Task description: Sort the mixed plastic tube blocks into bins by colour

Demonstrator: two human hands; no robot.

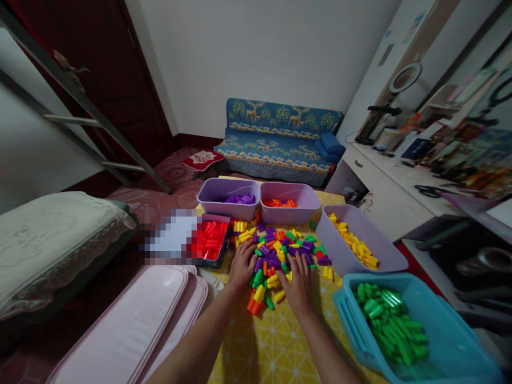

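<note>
A loose pile of small plastic pieces (272, 260) in purple, yellow, green, orange and red lies on the yellow patterned tablecloth (264, 346). At the pile's left edge, my left hand (242, 262) rests with its fingers apart. My right hand (297, 280) lies spread over the pile's right front part, touching pieces. Neither hand grips anything visible. Around the pile stand a bin with purple pieces (208, 200), a bin with orange pieces (308, 205), a bin with yellow pieces (384, 250), a teal bin with green pieces (448, 330) and a dark box with red pieces (218, 262).
Stacked pink lids (132, 314) lie at the lower left, close to my left forearm. Behind the table is a blue covered sofa (276, 144). A white desk (376, 176) with a ring light stands at the right, and a ladder (96, 114) at the left.
</note>
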